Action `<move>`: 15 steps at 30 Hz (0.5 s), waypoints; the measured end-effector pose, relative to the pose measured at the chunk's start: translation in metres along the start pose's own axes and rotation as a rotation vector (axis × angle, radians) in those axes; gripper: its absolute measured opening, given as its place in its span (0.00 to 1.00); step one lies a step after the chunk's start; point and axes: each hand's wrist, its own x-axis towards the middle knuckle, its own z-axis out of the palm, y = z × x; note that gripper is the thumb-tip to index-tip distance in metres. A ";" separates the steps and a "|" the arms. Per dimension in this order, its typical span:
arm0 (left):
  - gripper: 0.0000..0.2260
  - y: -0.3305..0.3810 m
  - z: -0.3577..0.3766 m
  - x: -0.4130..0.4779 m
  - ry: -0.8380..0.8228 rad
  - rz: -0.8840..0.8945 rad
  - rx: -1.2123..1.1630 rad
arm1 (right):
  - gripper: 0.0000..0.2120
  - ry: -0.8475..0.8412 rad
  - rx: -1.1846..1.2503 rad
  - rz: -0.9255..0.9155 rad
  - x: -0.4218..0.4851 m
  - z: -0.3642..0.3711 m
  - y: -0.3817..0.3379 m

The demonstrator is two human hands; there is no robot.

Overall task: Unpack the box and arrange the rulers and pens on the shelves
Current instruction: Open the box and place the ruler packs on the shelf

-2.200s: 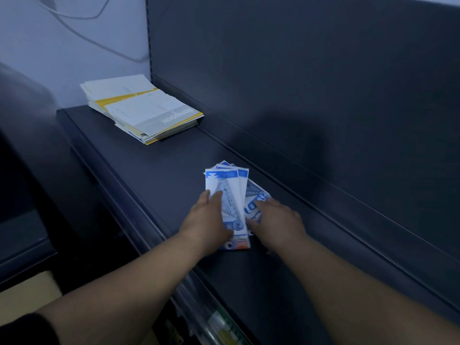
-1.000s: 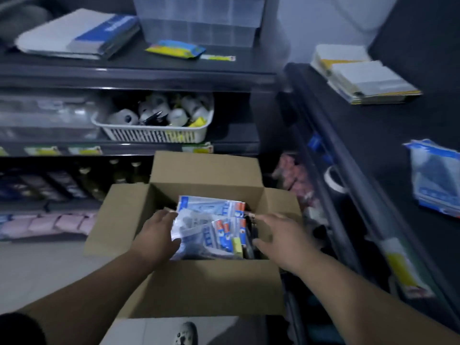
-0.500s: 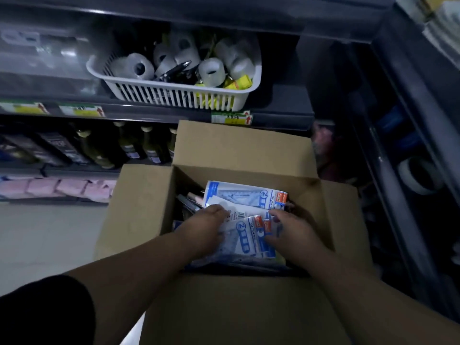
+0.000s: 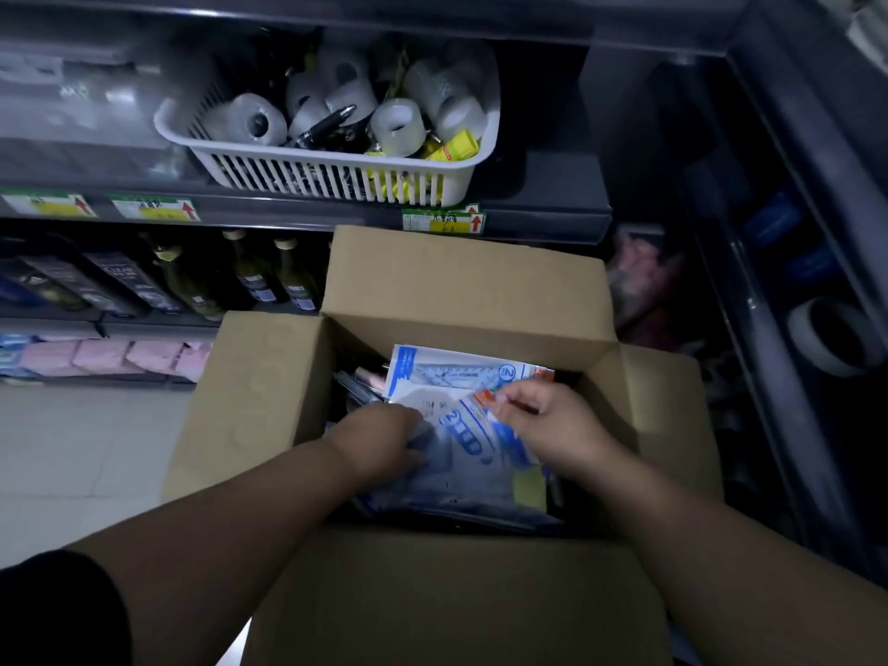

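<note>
Box (image 4: pixel 269 401): open, flaps spread. Ruler packs (image 4: pixel 451 377): stacked inside, centre. Left hand (image 4: pixel 384 439): curled round the stack's 9 o'clock edge. Right hand (image 4: pixel 552 425): top pack pinched at 3 o'clock. Stack best squared and clamped at both edges before being lifted; sleeves likely slippery.

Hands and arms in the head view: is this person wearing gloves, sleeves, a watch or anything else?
No gloves: the left hand and right hand are bare, with no watch, ring or band visible. Both forearms are uncovered. Only a black short sleeve shows, on the left upper arm at the bottom corner.
</note>
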 end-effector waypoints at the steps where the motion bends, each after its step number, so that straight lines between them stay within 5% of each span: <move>1: 0.07 -0.002 -0.002 -0.001 0.053 -0.029 -0.029 | 0.03 0.041 0.012 0.012 0.003 -0.003 0.002; 6: 0.06 -0.005 -0.017 -0.013 0.361 -0.218 -0.276 | 0.18 -0.066 -0.475 -0.075 0.011 -0.002 0.012; 12: 0.06 -0.007 -0.015 -0.024 0.521 -0.277 -0.469 | 0.38 -0.142 -0.815 -0.175 0.022 0.029 0.007; 15: 0.07 -0.006 -0.013 -0.029 0.556 -0.296 -0.550 | 0.37 -0.144 -0.931 -0.118 0.023 0.035 0.004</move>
